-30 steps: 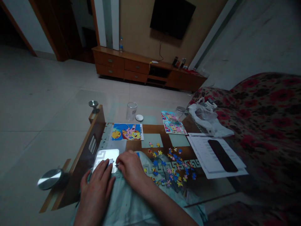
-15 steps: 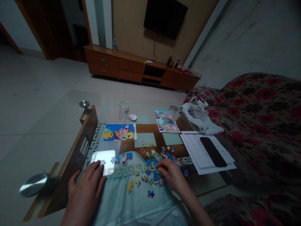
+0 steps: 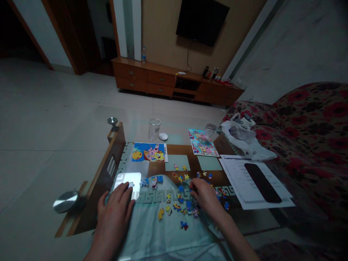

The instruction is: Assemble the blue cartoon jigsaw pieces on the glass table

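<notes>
My left hand (image 3: 115,210) lies flat on the glass table, fingers stretched out, the tips at a pale jigsaw piece (image 3: 131,184). Just right of it is a short row of joined pieces (image 3: 154,182). My right hand (image 3: 203,194) is over the loose jigsaw pieces (image 3: 189,207), thumb and fingers pinched together. Whatever lies between those fingertips is hidden. Several blue and yellow pieces are scattered around it, some partly covered by the hand. A cartoon picture sheet (image 3: 149,152) lies beyond the row.
A clear jar (image 3: 154,129) and a white lid (image 3: 163,136) stand at the far edge. Another cartoon sheet (image 3: 203,148) has a clear container (image 3: 210,131) on it. Papers (image 3: 236,177) with a black phone (image 3: 262,182) lie right, near a plastic bag (image 3: 244,139).
The whole view has swung left, so everything appears farther right. My right hand has shifted slightly away from me over the pieces. My left hand stays by the pale piece.
</notes>
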The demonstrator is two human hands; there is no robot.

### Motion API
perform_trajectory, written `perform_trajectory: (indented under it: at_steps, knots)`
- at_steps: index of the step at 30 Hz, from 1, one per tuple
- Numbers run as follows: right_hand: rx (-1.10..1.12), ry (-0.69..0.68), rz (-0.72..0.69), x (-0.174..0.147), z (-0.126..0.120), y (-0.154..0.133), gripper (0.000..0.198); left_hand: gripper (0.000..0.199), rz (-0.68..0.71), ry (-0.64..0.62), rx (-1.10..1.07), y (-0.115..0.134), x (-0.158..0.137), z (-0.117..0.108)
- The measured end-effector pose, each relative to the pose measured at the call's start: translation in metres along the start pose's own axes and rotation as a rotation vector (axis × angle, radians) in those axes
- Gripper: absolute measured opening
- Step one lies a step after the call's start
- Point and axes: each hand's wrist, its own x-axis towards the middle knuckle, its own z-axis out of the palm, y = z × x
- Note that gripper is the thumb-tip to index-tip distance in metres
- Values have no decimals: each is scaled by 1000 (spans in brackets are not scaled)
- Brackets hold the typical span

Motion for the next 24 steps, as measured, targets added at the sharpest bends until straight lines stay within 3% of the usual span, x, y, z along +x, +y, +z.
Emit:
perform_trajectory:
  at_steps: [6,12,16,19,24]
  knots:
    - [127,-4,-59,3,-7,-17,18,33,-66,12,-78,3,1,-4]
    - [357,-6,-175,28,-8,-96,16,32,-89,14,-97,6,2,-8]
    - [383,-66,-286,49,9,-144,15,33,-87,-3,-96,8,4,-9]
    - [328,-38,-372,64,28,-162,12,35,-98,-16,-101,9,6,-9]
    - [220,-8,-289,77,47,-173,9,33,-119,-22,-119,11,8,-11]
